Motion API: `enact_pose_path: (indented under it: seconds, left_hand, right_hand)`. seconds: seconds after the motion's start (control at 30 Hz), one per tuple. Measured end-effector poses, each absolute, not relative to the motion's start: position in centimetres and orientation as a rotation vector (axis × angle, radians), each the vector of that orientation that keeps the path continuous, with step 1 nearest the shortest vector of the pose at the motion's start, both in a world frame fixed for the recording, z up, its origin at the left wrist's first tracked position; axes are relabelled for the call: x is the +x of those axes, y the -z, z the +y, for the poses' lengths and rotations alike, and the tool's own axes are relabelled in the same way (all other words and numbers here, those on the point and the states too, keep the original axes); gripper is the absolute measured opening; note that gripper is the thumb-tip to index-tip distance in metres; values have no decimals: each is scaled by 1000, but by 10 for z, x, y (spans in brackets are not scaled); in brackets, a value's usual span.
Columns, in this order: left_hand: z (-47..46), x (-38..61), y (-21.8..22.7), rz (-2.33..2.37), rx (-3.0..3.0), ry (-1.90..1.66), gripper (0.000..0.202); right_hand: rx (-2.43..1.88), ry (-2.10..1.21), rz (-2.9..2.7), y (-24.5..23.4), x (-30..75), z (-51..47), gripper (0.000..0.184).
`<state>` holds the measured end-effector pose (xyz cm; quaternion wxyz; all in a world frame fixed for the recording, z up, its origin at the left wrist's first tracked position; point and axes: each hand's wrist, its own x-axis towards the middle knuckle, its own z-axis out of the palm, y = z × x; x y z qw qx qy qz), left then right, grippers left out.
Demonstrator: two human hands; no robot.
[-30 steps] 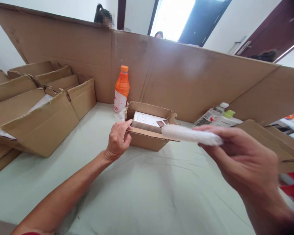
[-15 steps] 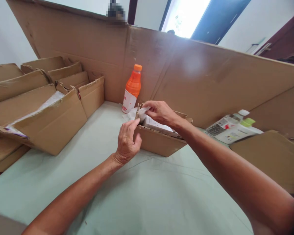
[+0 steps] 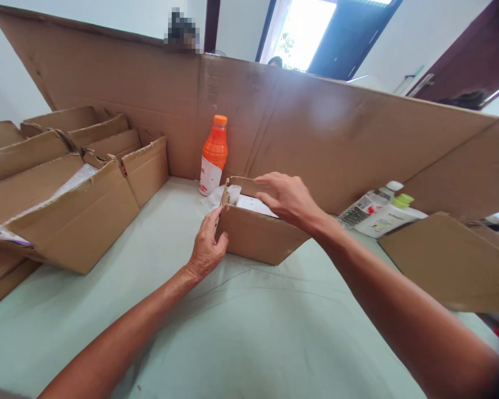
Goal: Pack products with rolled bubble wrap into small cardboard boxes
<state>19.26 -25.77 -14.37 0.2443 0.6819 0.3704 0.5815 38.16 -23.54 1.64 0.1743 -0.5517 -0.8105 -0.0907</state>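
A small open cardboard box (image 3: 258,235) stands in the middle of the pale green table (image 3: 241,332). Inside it lies a white product box (image 3: 253,205), with a white foam piece (image 3: 233,194) tucked at its left end. My left hand (image 3: 205,246) grips the small box's near left corner, fingers wrapped on the wall. My right hand (image 3: 289,199) reaches over the top of the small box, fingers spread and resting on the white box and the far flap, holding nothing.
An orange drink bottle (image 3: 213,155) stands behind the box against a tall cardboard partition (image 3: 316,127). Several open cartons (image 3: 66,183) fill the left side. Plastic bottles (image 3: 374,208) and a cardboard sheet (image 3: 444,260) lie to the right. People's heads show behind the partition.
My right hand carried the white foam piece to the box and put it in at the left end, then let go and spread over the top. My left hand stayed on the corner.
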Motion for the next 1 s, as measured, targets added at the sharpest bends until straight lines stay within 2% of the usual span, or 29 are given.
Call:
enact_pose_path:
  seconds: [0.1,0.2,0.3,0.4,0.6,0.77,0.87,1.0]
  left_hand:
    - [-254,188,144,1002,1807,-1522,66]
    - [-247,185,145,991,1722,-1462,73]
    - [-239,188,144,973,1624,-1403,73]
    - [-239,196,139,984,1564,-1368,70]
    - [-292,199,132,1042,1593,-1325,69]
    - [-369,155,140,1113,1587,-1289,74]
    - [-390,117,146,1276,1517,-1336,75]
    - [-380,85,153,1412,1525,-1494,83]
  right_hand:
    - [-1393,325,-1826,-2,425,-288,21]
    - [-1448,255,-1456,37,461,-328,34]
    - [-1580,-147,-1327,81,469,-335,53]
    - [-1561,-537,-1308,103,454,-323,56]
    - [-1598,-578,-1273,100,447,-348,49]
    - [-1631,-667,-1382,103,433,-371,49]
    - [-1488,-778,-1539,103,395,-340,55]
    - [-1190,-859,-1731,107,334,-258,73]
